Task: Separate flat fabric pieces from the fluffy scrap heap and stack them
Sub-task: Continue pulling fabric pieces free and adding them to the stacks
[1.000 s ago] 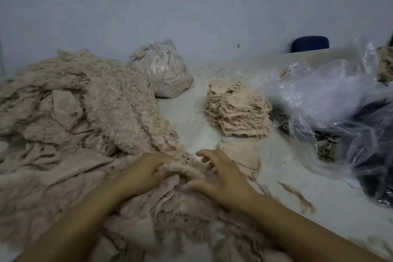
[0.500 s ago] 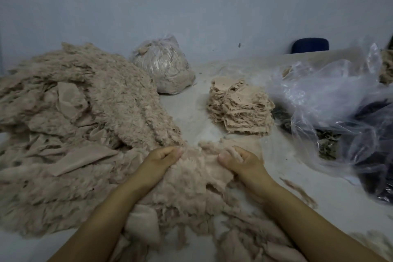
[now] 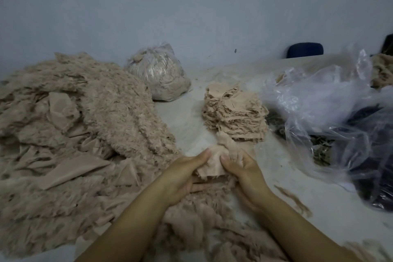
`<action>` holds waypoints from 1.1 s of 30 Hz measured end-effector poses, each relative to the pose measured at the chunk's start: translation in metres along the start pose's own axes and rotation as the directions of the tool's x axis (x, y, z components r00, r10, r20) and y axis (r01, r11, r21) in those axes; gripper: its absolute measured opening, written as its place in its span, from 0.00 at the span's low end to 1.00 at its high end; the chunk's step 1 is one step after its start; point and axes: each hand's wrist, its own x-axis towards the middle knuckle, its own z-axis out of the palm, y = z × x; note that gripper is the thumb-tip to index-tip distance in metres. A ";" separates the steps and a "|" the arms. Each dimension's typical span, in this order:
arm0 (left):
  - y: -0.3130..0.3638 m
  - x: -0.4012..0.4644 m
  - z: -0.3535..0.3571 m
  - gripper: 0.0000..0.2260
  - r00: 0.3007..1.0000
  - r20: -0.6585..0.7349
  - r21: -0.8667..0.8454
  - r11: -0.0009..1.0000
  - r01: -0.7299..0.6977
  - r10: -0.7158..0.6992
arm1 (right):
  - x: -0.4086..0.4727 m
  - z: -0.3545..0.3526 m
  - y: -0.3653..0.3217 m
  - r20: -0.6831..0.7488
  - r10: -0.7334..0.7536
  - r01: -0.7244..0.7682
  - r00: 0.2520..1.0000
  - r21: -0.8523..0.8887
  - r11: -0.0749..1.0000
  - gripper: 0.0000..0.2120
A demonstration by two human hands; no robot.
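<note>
Both hands meet low in the middle of the view, holding one beige fabric piece [image 3: 212, 165] between them. The left hand [image 3: 182, 178] grips its nine o'clock edge, thumb laid on top and fingers curled beneath; the right hand [image 3: 244, 173] pinches the three o'clock edge the same way, thumb over the cloth, with fluffy fibres pushing out past its fingers. The piece lies flat across the gap between the two thumbs, its frayed lower edge over the left fingers — its upper end rises in a crumpled tuft toward twelve o'clock.

Just past that tuft, at one o'clock from the hands, stands the stack of flat pieces [image 3: 235, 118] on the table [image 3: 187, 125]. The fluffy scrap heap [image 3: 85, 134] spreads from nine to six o'clock, running under both forearms. A tied plastic bag [image 3: 158, 75] sits at eleven o'clock; loose clear plastic sheeting [image 3: 331, 100] lies at two o'clock.
</note>
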 end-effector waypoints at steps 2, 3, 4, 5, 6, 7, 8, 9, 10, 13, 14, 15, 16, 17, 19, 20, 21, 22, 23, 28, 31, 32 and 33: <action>0.000 0.008 0.010 0.08 0.994 -0.111 -0.141 0.989 -0.041 0.025 | -0.002 -0.002 -0.001 -0.041 0.008 -0.008 0.999 -0.016 1.000 0.19; -0.001 0.011 0.012 0.05 0.985 -0.161 -0.146 0.985 -0.088 0.064 | -0.002 -0.004 -0.001 -0.056 0.035 -0.037 0.998 -0.035 0.999 0.22; 0.000 0.013 0.014 0.05 0.976 -0.185 -0.106 0.986 -0.132 0.111 | -0.001 -0.005 -0.002 -0.061 0.069 -0.073 0.996 -0.061 0.995 0.26; 0.000 0.014 0.016 0.06 0.972 -0.172 -0.041 0.985 -0.167 0.158 | -0.001 -0.005 -0.003 -0.057 0.098 -0.103 0.994 -0.088 0.991 0.28; 0.000 0.015 0.017 0.07 0.972 -0.135 0.032 0.981 -0.190 0.192 | 0.000 -0.005 -0.004 -0.068 0.120 -0.126 0.990 -0.105 0.986 0.28; 0.001 0.014 0.019 0.08 0.971 -0.094 0.090 0.973 -0.211 0.219 | 0.002 -0.004 -0.004 -0.102 0.128 -0.139 0.987 -0.114 0.984 0.27; 0.002 0.014 0.021 0.09 0.967 -0.087 0.124 0.966 -0.227 0.238 | 0.005 -0.003 -0.004 -0.154 0.117 -0.137 0.981 -0.130 0.982 0.24; 0.003 0.016 0.023 0.10 0.959 -0.117 0.134 0.961 -0.241 0.257 | 0.008 -0.002 -0.004 -0.217 0.078 -0.118 0.973 -0.178 0.977 0.19; 0.005 0.018 0.023 0.11 0.947 -0.169 0.135 0.958 -0.253 0.274 | 0.011 -0.002 -0.005 -0.277 0.024 -0.098 0.961 -0.259 0.961 0.12; 0.006 0.024 0.024 0.12 0.909 -0.249 0.222 0.933 -0.282 0.334 | 0.018 -0.003 -0.008 -0.369 -0.133 -0.043 0.920 -0.431 0.901 0.13; 0.005 0.025 0.024 0.13 0.902 -0.251 0.273 0.920 -0.282 0.351 | 0.019 -0.005 -0.009 -0.383 -0.175 -0.026 0.907 -0.465 0.885 0.14; 0.005 0.026 0.023 0.13 0.894 -0.261 0.318 0.907 -0.277 0.365 | 0.020 -0.007 -0.010 -0.384 -0.214 -0.008 0.898 -0.502 0.865 0.16; 0.005 0.026 0.022 0.13 0.885 -0.286 0.343 0.901 -0.264 0.368 | 0.021 -0.009 -0.009 -0.382 -0.235 -0.005 0.894 -0.532 0.847 0.17; 0.007 0.028 0.022 0.13 0.877 -0.321 0.340 0.908 -0.245 0.357 | 0.021 -0.010 -0.008 -0.375 -0.233 -0.004 0.897 -0.535 0.845 0.17; 0.011 0.031 0.025 0.13 0.884 -0.376 0.249 0.949 -0.195 0.280 | 0.022 -0.011 -0.004 -0.368 -0.191 -0.008 0.910 -0.476 0.880 0.16; 0.013 0.032 0.028 0.13 0.893 -0.383 0.182 0.967 -0.179 0.237 | 0.022 -0.009 -0.002 -0.378 -0.177 -0.008 0.909 -0.439 0.898 0.16; 0.015 0.032 0.034 0.12 0.900 -0.380 0.120 0.976 -0.183 0.215 | 0.024 -0.007 -0.002 -0.393 -0.177 -0.003 0.902 -0.415 0.910 0.15; 0.015 0.033 0.040 0.12 0.902 -0.374 0.065 0.976 -0.206 0.215 | 0.025 -0.004 -0.001 -0.414 -0.193 -0.001 0.889 -0.423 0.906 0.14; 0.014 0.033 0.047 0.12 0.902 -0.364 0.015 0.970 -0.242 0.231 | 0.027 -0.002 -0.001 -0.429 -0.229 0.006 0.874 -0.462 0.887 0.14; 0.010 0.031 0.060 0.13 0.874 -0.303 -0.037 0.911 -0.410 0.381 | 0.029 -0.007 -0.003 -0.363 -0.414 0.021 0.835 -0.730 0.683 0.16; 0.012 0.030 0.052 0.13 0.872 -0.281 -0.075 0.897 -0.436 0.401 | 0.027 -0.019 -0.007 -0.250 -0.425 0.033 0.870 -0.831 0.555 0.16; 0.014 0.031 0.048 0.13 0.871 -0.297 -0.087 0.897 -0.433 0.392 | 0.024 -0.023 -0.009 -0.206 -0.402 0.039 0.892 -0.852 0.523 0.16; 0.017 0.031 0.044 0.13 0.868 -0.320 -0.099 0.898 -0.429 0.380 | 0.020 -0.026 -0.010 -0.158 -0.373 0.052 0.914 -0.867 0.495 0.15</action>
